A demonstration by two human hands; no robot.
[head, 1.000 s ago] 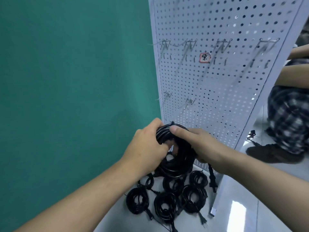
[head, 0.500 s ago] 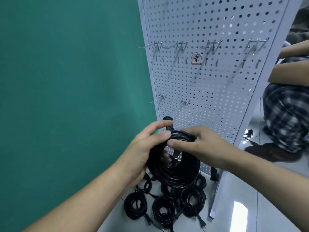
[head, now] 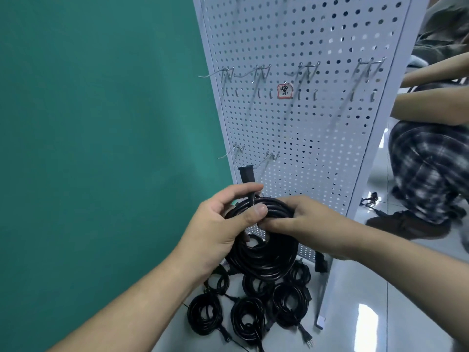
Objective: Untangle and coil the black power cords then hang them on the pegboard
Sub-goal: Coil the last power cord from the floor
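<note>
A coiled black power cord [head: 266, 257] hangs in front of the white pegboard [head: 304, 138]. My left hand [head: 218, 227] grips the top of the coil, thumb pressed on the strands, and the cord's plug end [head: 247, 176] sticks up above its fingers. From the right, my right hand [head: 302, 222] pinches the same top part of the coil. Bare metal hooks [head: 256, 72] run in a row across the board, and two lower hooks [head: 269, 158] sit just above the plug.
Several coiled black cords [head: 248, 316] lie on the shiny floor at the pegboard's foot [head: 321, 323]. A green wall [head: 101, 148] fills the left. A crouching person in checked trousers [head: 429, 163] is at the right, behind the board.
The coil has dropped slightly and turned; its plug end now sticks up above my left fingers. Both hands have shifted their hold on the top of the coil.
</note>
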